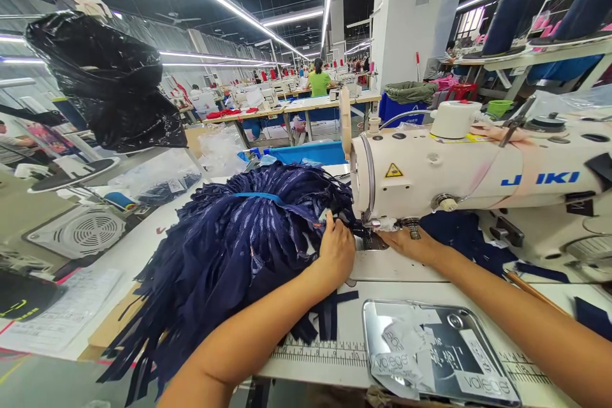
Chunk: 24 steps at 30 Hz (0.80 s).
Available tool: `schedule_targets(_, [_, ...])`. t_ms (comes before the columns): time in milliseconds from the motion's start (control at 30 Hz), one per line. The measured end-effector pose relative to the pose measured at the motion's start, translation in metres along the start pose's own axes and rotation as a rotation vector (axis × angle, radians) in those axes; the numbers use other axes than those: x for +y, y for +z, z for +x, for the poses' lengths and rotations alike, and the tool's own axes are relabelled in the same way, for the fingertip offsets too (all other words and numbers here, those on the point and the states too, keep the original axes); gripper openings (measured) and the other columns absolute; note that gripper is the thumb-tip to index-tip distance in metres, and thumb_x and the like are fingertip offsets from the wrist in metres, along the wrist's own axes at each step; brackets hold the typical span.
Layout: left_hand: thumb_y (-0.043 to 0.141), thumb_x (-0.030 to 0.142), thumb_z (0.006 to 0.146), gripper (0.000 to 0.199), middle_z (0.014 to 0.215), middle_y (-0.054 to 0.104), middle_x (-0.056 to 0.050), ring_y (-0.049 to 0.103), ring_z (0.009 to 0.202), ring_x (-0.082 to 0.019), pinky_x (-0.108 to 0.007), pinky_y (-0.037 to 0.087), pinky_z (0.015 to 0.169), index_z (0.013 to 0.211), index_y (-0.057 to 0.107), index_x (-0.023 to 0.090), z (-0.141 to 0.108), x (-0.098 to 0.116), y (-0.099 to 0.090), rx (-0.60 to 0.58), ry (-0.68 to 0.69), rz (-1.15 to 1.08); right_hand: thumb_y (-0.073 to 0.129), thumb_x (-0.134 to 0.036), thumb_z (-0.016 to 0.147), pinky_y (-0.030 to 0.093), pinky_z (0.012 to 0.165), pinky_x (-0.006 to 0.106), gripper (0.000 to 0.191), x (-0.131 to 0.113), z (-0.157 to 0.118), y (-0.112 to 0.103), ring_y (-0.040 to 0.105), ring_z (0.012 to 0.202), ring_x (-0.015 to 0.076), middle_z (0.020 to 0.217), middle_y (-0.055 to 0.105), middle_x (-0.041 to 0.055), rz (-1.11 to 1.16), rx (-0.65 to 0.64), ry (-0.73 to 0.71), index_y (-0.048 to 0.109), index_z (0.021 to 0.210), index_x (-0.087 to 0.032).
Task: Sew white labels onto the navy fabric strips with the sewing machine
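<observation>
right hand (406,243) fingertips hidden under sewing machine (478,172) head; needle area too small to read. Machine cut off at right edge. Tray (377,319) labels cropped at bottom edge.

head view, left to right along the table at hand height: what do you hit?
Printed paper sheets → heap of navy fabric strips → left hand on the fabric → right hand under the needle → white JUKI sewing machine.
</observation>
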<state>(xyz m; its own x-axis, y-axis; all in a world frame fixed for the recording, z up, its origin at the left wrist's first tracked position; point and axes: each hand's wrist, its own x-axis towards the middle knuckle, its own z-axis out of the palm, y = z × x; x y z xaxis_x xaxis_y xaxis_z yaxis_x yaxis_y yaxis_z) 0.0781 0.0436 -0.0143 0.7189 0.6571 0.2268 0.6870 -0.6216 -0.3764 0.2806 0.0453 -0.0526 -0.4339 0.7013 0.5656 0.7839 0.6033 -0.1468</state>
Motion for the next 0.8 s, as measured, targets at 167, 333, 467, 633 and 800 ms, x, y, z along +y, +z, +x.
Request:
schedule_targets(167, [0.044,0.018,0.080,0.026,0.099,0.060,-0.013,0.045,0.105,-0.026,-0.052,0.017,0.104,0.099,0.061,0.010,0.016,-0.020,0.007,0.038,0.164,-0.095,0.038,-0.018,0.084,0.051,0.065,0.033,0.031,-0.008,0.002,-0.008,0.063,0.084,0.0211,0.091,0.068,0.0036,-0.094,-0.079,-0.075,0.065,0.095,-0.029])
schedule_targets(333, [0.044,0.017,0.078,0.023,0.096,0.060,-0.011,0.048,0.100,-0.023,-0.044,0.027,0.101,0.093,0.061,0.011,0.025,-0.023,0.018,0.039,0.174,-0.179,0.038,-0.018,0.086,0.050,0.065,0.035,0.029,-0.007,-0.006,-0.007,0.064,0.073,0.0214,0.084,0.069,0.0076,-0.220,-0.095,-0.072,0.066,0.091,-0.022])
schedule_targets(467, [0.044,0.018,0.079,0.027,0.103,0.058,-0.011,0.047,0.103,-0.023,-0.037,0.033,0.096,0.101,0.058,0.010,0.022,-0.019,0.022,0.054,0.162,-0.204,0.039,-0.021,0.087,0.051,0.066,0.033,0.028,0.000,-0.011,0.003,0.065,0.078,0.0208,0.090,0.070,0.0061,-0.266,-0.103,-0.091,0.067,0.088,-0.021])
schedule_targets(633, [0.045,0.020,0.080,0.027,0.105,0.057,-0.009,0.045,0.105,-0.023,-0.037,0.034,0.095,0.102,0.057,0.012,0.019,-0.019,0.021,0.079,0.166,-0.197,0.038,-0.024,0.088,0.052,0.067,0.034,0.029,0.003,-0.015,0.019,0.065,0.078,0.0207,0.089,0.070,0.0065,-0.241,-0.071,-0.020,0.066,0.097,-0.020])
schedule_targets(800, [0.046,0.019,0.079,0.026,0.103,0.058,-0.008,0.046,0.104,-0.022,-0.037,0.034,0.095,0.101,0.058,0.012,0.019,-0.021,0.024,0.111,0.184,-0.203,0.041,-0.023,0.087,0.052,0.068,0.031,0.026,-0.003,-0.014,0.016,0.066,0.078,0.0188,0.088,0.070,0.0044,-0.179,-0.074,0.017,0.066,0.097,-0.023])
